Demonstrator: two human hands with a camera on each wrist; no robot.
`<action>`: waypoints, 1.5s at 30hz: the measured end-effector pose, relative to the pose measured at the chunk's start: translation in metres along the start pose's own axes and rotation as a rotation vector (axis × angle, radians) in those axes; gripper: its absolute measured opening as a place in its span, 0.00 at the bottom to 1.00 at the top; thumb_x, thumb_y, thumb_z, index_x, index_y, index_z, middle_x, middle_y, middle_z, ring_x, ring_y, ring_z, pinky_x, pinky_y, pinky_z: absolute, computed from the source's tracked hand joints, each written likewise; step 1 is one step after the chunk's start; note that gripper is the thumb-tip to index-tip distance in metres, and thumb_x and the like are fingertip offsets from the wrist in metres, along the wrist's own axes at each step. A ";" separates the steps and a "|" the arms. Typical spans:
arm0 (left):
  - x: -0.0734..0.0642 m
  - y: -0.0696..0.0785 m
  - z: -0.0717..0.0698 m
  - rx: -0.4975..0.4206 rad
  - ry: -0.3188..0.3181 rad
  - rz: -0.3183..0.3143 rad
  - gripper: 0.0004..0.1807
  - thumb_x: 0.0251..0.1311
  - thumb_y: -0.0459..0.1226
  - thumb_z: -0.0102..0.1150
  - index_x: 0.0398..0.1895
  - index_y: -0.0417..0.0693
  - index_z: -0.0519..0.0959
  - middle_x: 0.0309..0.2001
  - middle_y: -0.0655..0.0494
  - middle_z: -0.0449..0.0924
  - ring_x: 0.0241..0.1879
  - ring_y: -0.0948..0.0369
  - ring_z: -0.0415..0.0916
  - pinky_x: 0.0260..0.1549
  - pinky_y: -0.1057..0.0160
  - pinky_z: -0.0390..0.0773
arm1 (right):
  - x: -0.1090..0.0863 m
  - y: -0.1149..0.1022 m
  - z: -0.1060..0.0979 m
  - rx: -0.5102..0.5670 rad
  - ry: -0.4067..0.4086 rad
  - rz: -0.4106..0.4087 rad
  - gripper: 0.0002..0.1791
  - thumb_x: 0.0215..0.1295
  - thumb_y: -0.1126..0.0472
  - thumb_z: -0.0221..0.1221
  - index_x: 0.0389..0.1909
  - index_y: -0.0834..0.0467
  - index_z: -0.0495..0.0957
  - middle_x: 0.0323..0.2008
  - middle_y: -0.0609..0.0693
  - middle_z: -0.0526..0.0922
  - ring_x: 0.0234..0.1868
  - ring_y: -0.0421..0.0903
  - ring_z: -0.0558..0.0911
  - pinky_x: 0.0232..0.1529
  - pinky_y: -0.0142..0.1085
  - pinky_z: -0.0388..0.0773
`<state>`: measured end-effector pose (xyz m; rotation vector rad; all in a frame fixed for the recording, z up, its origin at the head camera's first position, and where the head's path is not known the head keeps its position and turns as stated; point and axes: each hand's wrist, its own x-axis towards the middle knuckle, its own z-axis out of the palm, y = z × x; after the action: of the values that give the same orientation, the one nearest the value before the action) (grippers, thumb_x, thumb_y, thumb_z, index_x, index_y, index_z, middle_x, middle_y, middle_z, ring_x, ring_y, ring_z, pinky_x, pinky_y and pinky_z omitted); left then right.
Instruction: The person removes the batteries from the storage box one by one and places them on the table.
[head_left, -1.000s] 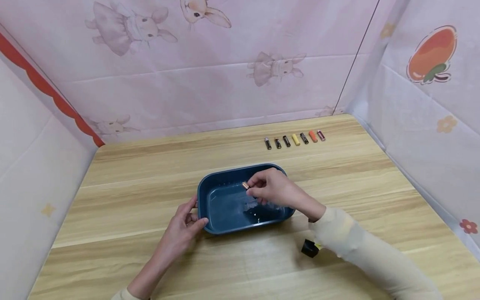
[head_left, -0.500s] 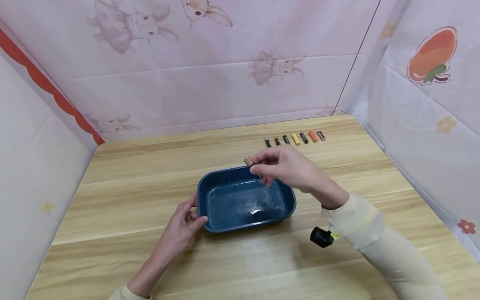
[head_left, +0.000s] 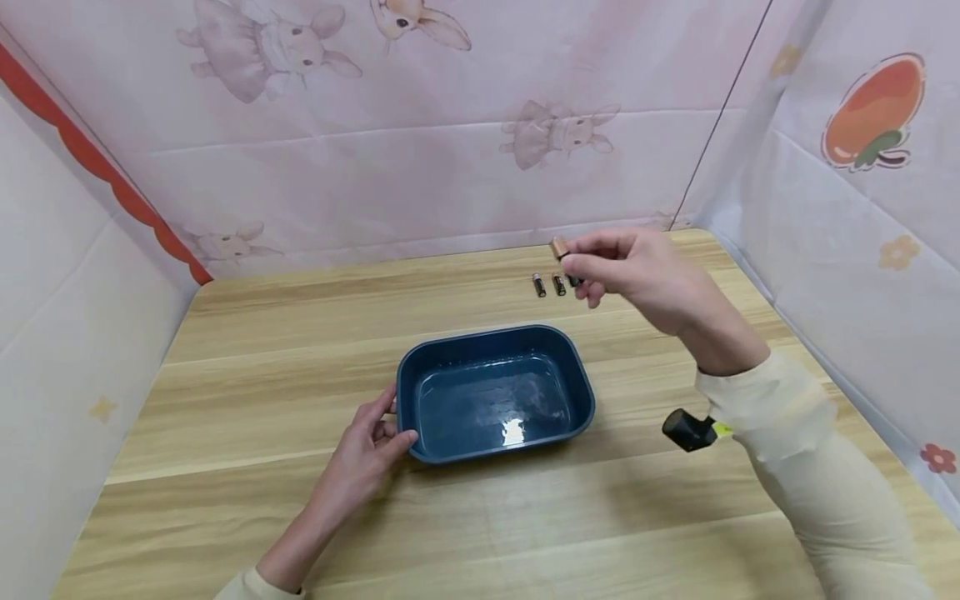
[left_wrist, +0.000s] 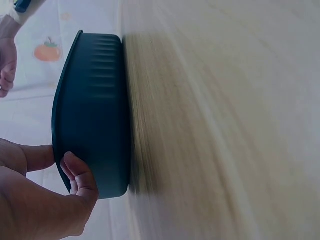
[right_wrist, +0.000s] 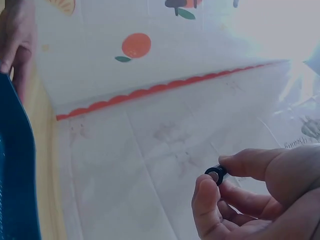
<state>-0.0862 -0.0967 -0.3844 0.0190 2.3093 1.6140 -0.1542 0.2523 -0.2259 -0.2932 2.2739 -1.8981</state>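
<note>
A dark blue rectangular basin (head_left: 480, 353) sits in the middle of the wooden table. At its left end my left hand (head_left: 365, 450) grips the rim, thumb over the near corner, as the left wrist view also shows on the basin's side wall (left_wrist: 95, 115). Beyond the basin, my right hand (head_left: 652, 279) is over the table's far part, pinching a small copper-topped battery (head_left: 558, 247) between thumb and fingertips. The right wrist view shows the battery's dark end (right_wrist: 215, 174). Two dark batteries, one at the left (head_left: 539, 285), lie just below that hand; a third is partly behind its fingers.
The wooden table (head_left: 285, 333) meets a pink rabbit-print cloth wall (head_left: 420, 183) at the back, with cloth walls at both sides too. A black device (head_left: 688, 430) hangs below the right sleeve.
My right hand has lifted the battery out of the basin and carried it up and right to the far side, now hiding most of the battery row. The left hand stays at the rim.
</note>
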 end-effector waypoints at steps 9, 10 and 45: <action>0.000 -0.001 0.000 -0.006 0.000 0.000 0.42 0.69 0.26 0.61 0.82 0.43 0.53 0.63 0.41 0.63 0.44 0.55 0.75 0.32 0.70 0.74 | 0.004 0.001 -0.040 0.118 0.122 0.006 0.05 0.73 0.69 0.61 0.40 0.61 0.86 0.31 0.53 0.84 0.26 0.42 0.82 0.28 0.32 0.80; 0.000 -0.001 0.000 -0.005 0.000 -0.001 0.42 0.70 0.26 0.61 0.82 0.43 0.53 0.63 0.42 0.63 0.44 0.55 0.75 0.32 0.70 0.74 | 0.004 0.002 -0.044 0.130 0.130 0.004 0.05 0.72 0.69 0.62 0.40 0.61 0.86 0.32 0.53 0.84 0.27 0.43 0.83 0.28 0.32 0.81; -0.001 -0.001 0.000 -0.020 0.008 -0.010 0.42 0.69 0.27 0.62 0.83 0.45 0.54 0.64 0.42 0.64 0.43 0.55 0.75 0.33 0.69 0.74 | 0.032 0.087 -0.171 0.268 0.386 0.333 0.10 0.73 0.62 0.62 0.31 0.54 0.88 0.33 0.49 0.80 0.31 0.41 0.82 0.37 0.29 0.82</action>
<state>-0.0855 -0.0969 -0.3850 -0.0042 2.2956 1.6350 -0.2318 0.4223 -0.2806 0.4949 2.0620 -2.1761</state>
